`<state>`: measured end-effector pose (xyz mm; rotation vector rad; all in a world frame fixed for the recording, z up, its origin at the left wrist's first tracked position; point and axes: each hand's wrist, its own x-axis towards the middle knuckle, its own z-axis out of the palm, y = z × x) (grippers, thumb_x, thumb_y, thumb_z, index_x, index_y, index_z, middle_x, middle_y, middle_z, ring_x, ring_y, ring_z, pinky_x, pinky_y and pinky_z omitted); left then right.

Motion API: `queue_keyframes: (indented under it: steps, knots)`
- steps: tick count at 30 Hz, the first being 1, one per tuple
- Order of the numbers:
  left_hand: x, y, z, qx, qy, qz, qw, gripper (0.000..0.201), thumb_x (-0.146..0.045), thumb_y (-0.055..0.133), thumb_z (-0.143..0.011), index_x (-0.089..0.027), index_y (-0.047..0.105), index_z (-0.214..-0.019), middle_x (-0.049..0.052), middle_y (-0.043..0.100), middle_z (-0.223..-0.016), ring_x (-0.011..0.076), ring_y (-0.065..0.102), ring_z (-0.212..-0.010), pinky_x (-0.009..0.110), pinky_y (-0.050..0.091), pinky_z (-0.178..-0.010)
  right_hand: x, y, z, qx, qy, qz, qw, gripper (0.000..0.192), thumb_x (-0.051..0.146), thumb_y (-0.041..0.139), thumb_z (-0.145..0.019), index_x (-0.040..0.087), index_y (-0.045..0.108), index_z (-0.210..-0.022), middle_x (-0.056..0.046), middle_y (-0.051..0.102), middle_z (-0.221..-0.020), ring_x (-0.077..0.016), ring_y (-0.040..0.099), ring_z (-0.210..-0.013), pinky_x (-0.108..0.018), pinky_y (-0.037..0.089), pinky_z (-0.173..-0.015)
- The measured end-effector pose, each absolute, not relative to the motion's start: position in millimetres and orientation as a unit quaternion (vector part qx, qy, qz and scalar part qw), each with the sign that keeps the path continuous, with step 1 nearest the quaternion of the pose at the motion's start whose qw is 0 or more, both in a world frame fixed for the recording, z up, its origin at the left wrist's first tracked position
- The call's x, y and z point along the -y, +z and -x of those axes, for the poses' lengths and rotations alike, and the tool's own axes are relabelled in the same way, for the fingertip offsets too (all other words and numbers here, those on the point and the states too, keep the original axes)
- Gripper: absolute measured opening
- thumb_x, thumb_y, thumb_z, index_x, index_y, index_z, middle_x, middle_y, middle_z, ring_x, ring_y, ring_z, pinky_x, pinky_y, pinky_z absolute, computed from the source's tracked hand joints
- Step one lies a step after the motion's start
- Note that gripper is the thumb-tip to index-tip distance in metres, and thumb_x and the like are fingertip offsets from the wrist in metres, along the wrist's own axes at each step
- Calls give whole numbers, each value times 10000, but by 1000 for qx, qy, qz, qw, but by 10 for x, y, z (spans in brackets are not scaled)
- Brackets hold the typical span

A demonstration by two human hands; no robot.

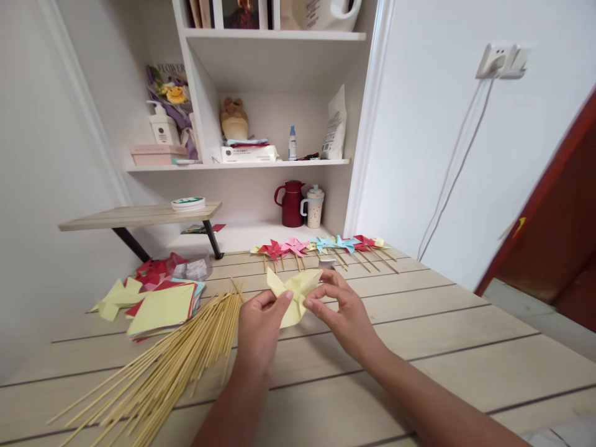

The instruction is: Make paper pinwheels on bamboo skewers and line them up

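A folded yellow paper pinwheel (294,293) is held above the wooden table (419,347), between both hands. My left hand (257,329) pinches its lower left part with thumb and fingers. My right hand (339,310) grips its right side, fingers curled around the folds. To the left of my left hand lies a fanned pile of thin bamboo sticks (162,369). A stack of yellow, red and blue paper squares (162,307) lies beyond the sticks.
A row of finished pinwheels on sticks (326,248) lies at the table's far edge. Loose folded red and yellow pieces (139,279) and a clear plastic box (190,268) sit at the far left. A white shelf unit (261,162) with a red jug (291,203) stands behind.
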<state>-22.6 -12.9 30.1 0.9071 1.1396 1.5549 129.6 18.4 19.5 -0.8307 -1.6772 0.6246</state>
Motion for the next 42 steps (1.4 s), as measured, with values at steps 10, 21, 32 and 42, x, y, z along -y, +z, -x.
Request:
queue_keyframes:
  steps: [10,21,32,42]
  knots:
    - [187,363,186,-480,621,-409,466,366,-370,810,-660,-143,782,-945,84,769,-829,224,695,-801,304,507,-753,-175,196,-1299,712,263,354,546,155,305,690,-832,219,652,-709,-28,645,-851,-212,605,-857,-350,443,-803]
    - [213,397,167,-458,627,-395,491,365,-382,828,-639,-152,788,-919,82,771,-826,226,698,-802,296,507,-753,-168,196,-1299,704,259,349,561,144,286,693,-817,224,643,-697,-20,643,-809,-206,603,-821,-339,459,-778]
    - [204,386,178,-477,618,-423,460,304,-378,799,-674,-149,788,-874,78,764,-818,223,680,-794,297,499,-746,-141,200,-1305,696,273,360,559,194,344,694,-814,217,637,-679,-33,678,-847,-218,625,-843,-340,456,-778]
    - [205,400,159,-471,622,-420,464,321,-390,809,-662,-162,792,-887,80,768,-845,248,687,-877,311,498,-803,-134,228,-1282,670,300,373,567,195,343,702,-795,213,638,-665,-26,677,-799,-210,618,-799,-332,468,-758]
